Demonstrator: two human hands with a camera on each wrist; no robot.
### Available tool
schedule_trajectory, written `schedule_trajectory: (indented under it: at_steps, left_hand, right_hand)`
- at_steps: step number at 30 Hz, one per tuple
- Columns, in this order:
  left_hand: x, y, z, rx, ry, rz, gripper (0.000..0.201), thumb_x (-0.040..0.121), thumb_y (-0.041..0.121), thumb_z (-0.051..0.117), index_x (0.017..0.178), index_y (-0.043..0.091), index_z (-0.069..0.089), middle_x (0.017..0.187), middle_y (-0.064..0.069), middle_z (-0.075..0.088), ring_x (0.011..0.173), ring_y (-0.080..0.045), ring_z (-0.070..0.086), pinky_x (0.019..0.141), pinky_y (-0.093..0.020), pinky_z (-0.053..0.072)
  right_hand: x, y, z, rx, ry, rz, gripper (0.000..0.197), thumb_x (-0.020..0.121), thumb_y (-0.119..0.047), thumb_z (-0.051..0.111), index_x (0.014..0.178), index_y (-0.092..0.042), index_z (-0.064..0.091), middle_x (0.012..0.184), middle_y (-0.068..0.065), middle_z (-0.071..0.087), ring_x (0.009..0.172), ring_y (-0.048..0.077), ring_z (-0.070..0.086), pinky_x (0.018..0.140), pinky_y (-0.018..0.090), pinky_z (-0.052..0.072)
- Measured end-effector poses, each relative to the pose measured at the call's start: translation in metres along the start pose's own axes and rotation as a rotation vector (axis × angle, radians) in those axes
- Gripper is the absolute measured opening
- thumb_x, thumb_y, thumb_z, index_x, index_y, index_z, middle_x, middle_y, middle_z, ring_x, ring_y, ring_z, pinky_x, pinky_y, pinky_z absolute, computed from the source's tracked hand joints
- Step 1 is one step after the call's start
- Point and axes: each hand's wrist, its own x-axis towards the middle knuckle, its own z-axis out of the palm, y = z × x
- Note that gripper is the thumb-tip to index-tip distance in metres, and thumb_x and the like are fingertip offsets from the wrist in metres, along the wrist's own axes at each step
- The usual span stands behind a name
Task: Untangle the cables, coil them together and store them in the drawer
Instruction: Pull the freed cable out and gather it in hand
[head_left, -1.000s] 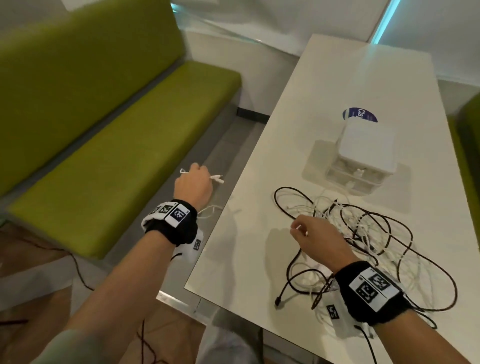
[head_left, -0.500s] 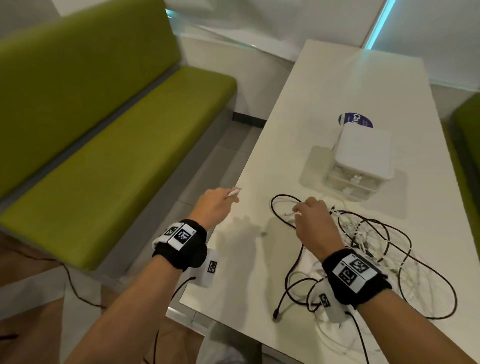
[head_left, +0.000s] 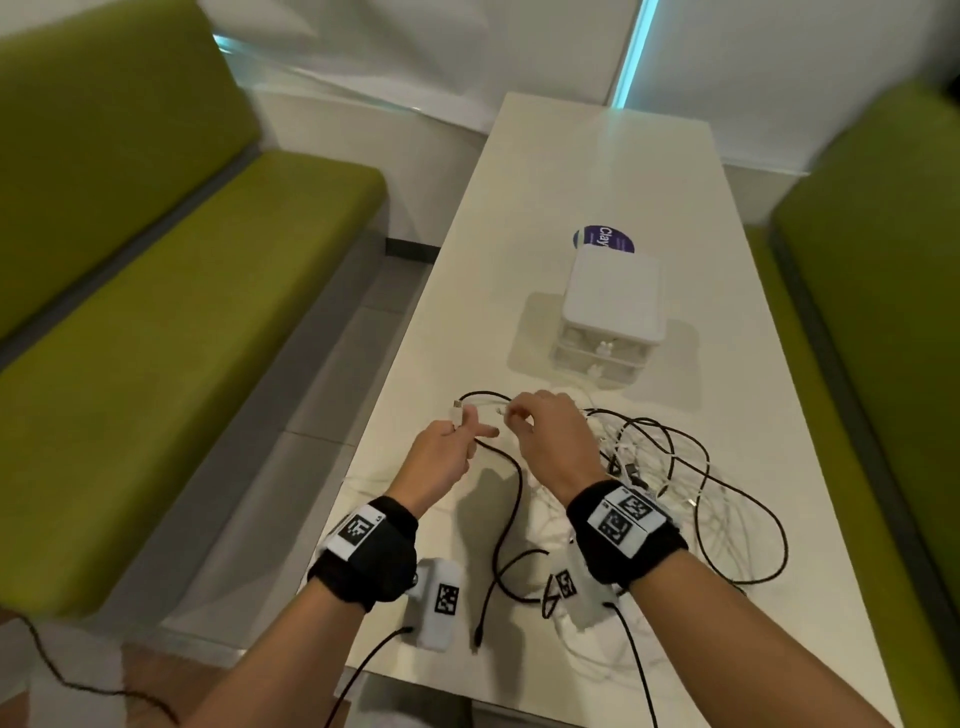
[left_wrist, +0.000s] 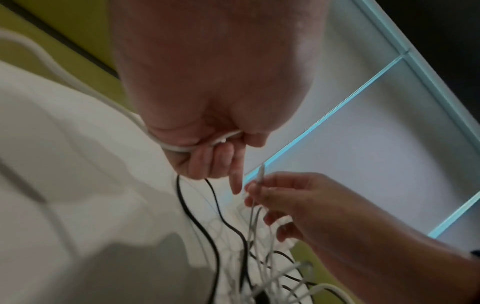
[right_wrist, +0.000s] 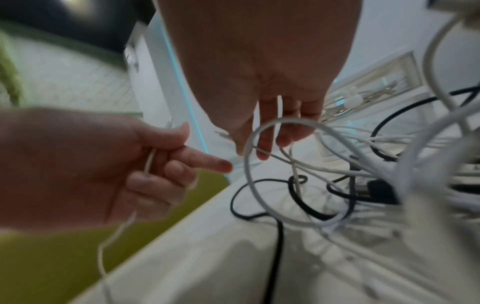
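Note:
A tangle of black and white cables (head_left: 654, 467) lies on the white table (head_left: 597, 171), in front of a small white drawer unit (head_left: 613, 306) whose drawers look closed. My left hand (head_left: 470, 428) is over the table's left edge and grips a white cable (left_wrist: 182, 147) in its curled fingers, forefinger pointing out. The cable's plug (head_left: 457, 415) sticks up from that hand. Close to its right, my right hand (head_left: 511, 415) pinches another white cable end (left_wrist: 261, 172) between thumb and fingers. A white loop (right_wrist: 259, 164) hangs under the right hand.
Green benches (head_left: 182, 322) flank the table on both sides. A round blue sticker (head_left: 602, 239) lies behind the drawer unit. A black cable end (head_left: 478, 634) trails toward the table's near edge. Wrist camera leads hang off the front.
My left hand has come in from beside the table, carrying the white cable end to meet the right hand. The right hand has moved a little forward over the tangle.

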Motion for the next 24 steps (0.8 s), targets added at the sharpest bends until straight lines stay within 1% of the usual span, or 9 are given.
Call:
schedule_trajectory:
  at_steps: [2, 3, 4, 6, 10, 12, 17, 20, 24]
  left_hand:
    - [0.0, 0.008, 0.012, -0.014, 0.027, 0.067, 0.051, 0.099, 0.056, 0.035, 0.101, 0.008, 0.052, 0.065, 0.006, 0.061, 0.047, -0.008, 0.031, 0.052, -0.025, 0.027]
    - [-0.002, 0.014, 0.018, -0.021, 0.031, 0.106, 0.06, 0.098, 0.057, 0.037, 0.073, 0.007, 0.06, 0.065, 0.002, 0.054, 0.049, -0.009, 0.029, 0.053, -0.027, 0.027]
    - [-0.004, 0.019, 0.025, -0.022, 0.023, 0.152, 0.048, 0.097, 0.058, 0.039, 0.066, 0.022, 0.046, 0.062, 0.003, 0.043, 0.051, -0.009, 0.028, 0.055, -0.029, 0.026]
    - [-0.01, 0.032, 0.038, -0.03, -0.017, 0.237, 0.045, 0.097, 0.055, 0.039, 0.072, 0.019, 0.047, 0.058, 0.015, 0.035, 0.052, -0.005, 0.031, 0.056, -0.026, 0.028]
    - [-0.014, 0.043, 0.054, 0.009, -0.054, 0.326, 0.03, 0.099, 0.045, 0.041, 0.095, 0.028, 0.067, 0.057, 0.029, 0.053, 0.057, 0.01, 0.05, 0.055, -0.01, 0.036]
    - [-0.011, 0.04, 0.057, -0.012, -0.061, 0.338, 0.036, 0.095, 0.051, 0.045, 0.102, 0.026, 0.07, 0.061, 0.024, 0.054, 0.058, 0.006, 0.049, 0.057, -0.012, 0.036]
    - [-0.008, 0.034, 0.064, 0.057, -0.05, 0.383, 0.04, 0.091, 0.059, 0.047, 0.088, 0.028, 0.073, 0.074, 0.017, 0.059, 0.069, 0.0, 0.052, 0.065, -0.015, 0.036]
    - [-0.008, 0.034, 0.071, 0.136, -0.021, 0.378, 0.056, 0.085, 0.066, 0.042, 0.093, 0.017, 0.068, 0.099, -0.011, 0.057, 0.087, -0.012, 0.057, 0.071, -0.02, 0.04]
    - [-0.012, 0.04, 0.078, 0.122, -0.002, 0.336, 0.063, 0.084, 0.066, 0.043, 0.094, 0.005, 0.057, 0.083, -0.001, 0.054, 0.072, -0.008, 0.054, 0.06, -0.014, 0.042]
  right_hand:
    - [-0.006, -0.002, -0.014, 0.172, 0.116, 0.003, 0.012, 0.093, -0.025, 0.063, 0.093, -0.021, 0.074, 0.089, -0.005, 0.072, 0.089, 0.019, 0.06, 0.076, 0.033, 0.044]
    - [-0.01, -0.003, -0.022, 0.261, 0.156, 0.016, 0.01, 0.091, -0.026, 0.067, 0.092, -0.019, 0.075, 0.086, -0.005, 0.073, 0.084, 0.016, 0.062, 0.075, 0.029, 0.046]
    - [-0.014, -0.004, -0.029, 0.343, 0.18, 0.034, 0.011, 0.09, -0.027, 0.07, 0.091, -0.018, 0.075, 0.083, -0.005, 0.074, 0.079, 0.011, 0.064, 0.072, 0.024, 0.046]
    - [-0.021, -0.006, -0.042, 0.449, 0.2, 0.058, 0.012, 0.088, -0.028, 0.072, 0.087, -0.016, 0.074, 0.078, -0.007, 0.073, 0.073, 0.004, 0.066, 0.068, 0.019, 0.049]
    - [-0.031, 0.0, -0.053, 0.554, 0.172, 0.053, 0.018, 0.084, -0.004, 0.063, 0.082, -0.018, 0.075, 0.078, -0.009, 0.074, 0.077, 0.004, 0.069, 0.074, 0.029, 0.055]
    - [-0.036, 0.005, -0.053, 0.568, 0.158, 0.025, 0.03, 0.079, 0.004, 0.055, 0.086, -0.018, 0.075, 0.085, -0.01, 0.076, 0.086, 0.007, 0.07, 0.082, 0.036, 0.057]
    - [-0.051, 0.012, -0.051, 0.584, 0.146, -0.008, 0.03, 0.086, 0.007, 0.051, 0.095, -0.012, 0.072, 0.092, -0.004, 0.074, 0.089, 0.01, 0.068, 0.084, 0.033, 0.055]
    - [-0.056, 0.018, -0.05, 0.644, 0.135, 0.015, 0.026, 0.089, 0.006, 0.053, 0.099, -0.011, 0.07, 0.095, -0.003, 0.074, 0.093, 0.016, 0.069, 0.087, 0.04, 0.056]
    - [-0.061, 0.018, -0.049, 0.713, 0.085, 0.051, 0.022, 0.091, 0.006, 0.055, 0.107, -0.01, 0.056, 0.102, 0.002, 0.073, 0.094, 0.013, 0.07, 0.083, 0.035, 0.058]
